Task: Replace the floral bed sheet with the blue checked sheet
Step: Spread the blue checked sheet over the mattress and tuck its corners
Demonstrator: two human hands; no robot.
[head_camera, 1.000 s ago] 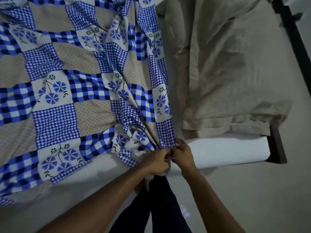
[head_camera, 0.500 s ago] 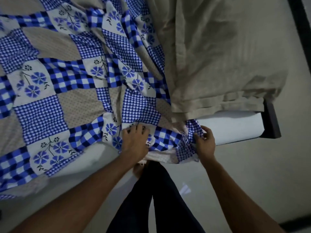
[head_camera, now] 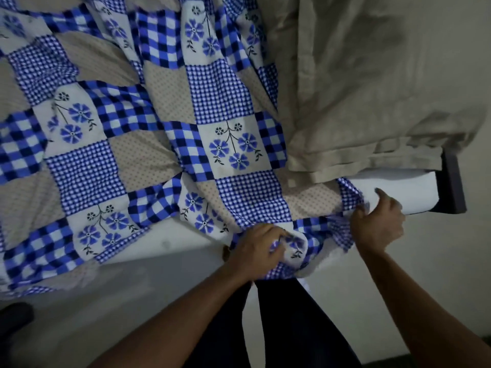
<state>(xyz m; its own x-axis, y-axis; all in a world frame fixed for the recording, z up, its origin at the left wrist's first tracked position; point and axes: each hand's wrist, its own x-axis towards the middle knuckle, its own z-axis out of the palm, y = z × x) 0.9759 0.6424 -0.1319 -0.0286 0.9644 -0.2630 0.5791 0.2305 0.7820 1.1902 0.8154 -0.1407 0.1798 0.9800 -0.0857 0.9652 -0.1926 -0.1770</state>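
1. The blue checked sheet (head_camera: 159, 115) is a patchwork print of large checks, fine checks, dotted beige squares and blue flower panels. It lies spread and creased over the left and centre of the bed.
2. The near edge of the sheet hangs over the side of the white mattress (head_camera: 414, 189). It is gathered into a bunch at the near right, close to the mattress corner.
3. The left hand (head_camera: 259, 251) is at this bunch, knuckles up. Its fingers are curled into the gathered fabric and grip it.
4. The right hand (head_camera: 377, 221) is just beside the mattress corner, to the right of the left hand. Its fingers are curled round the sheet edge and hold it. The thumb points up against the white side of the mattress.
5. A short span of the sheet runs between the two hands.
6. A beige cloth (head_camera: 372, 88) covers the right part of the bed in loose folds. Its hemmed near edge overlaps the right margin of the sheet.
7. A dark bed frame (head_camera: 451, 187) corner projects beyond the mattress at the right.
8. Dark trousers (head_camera: 292, 328) show between the forearms, over a pale floor (head_camera: 438, 261).
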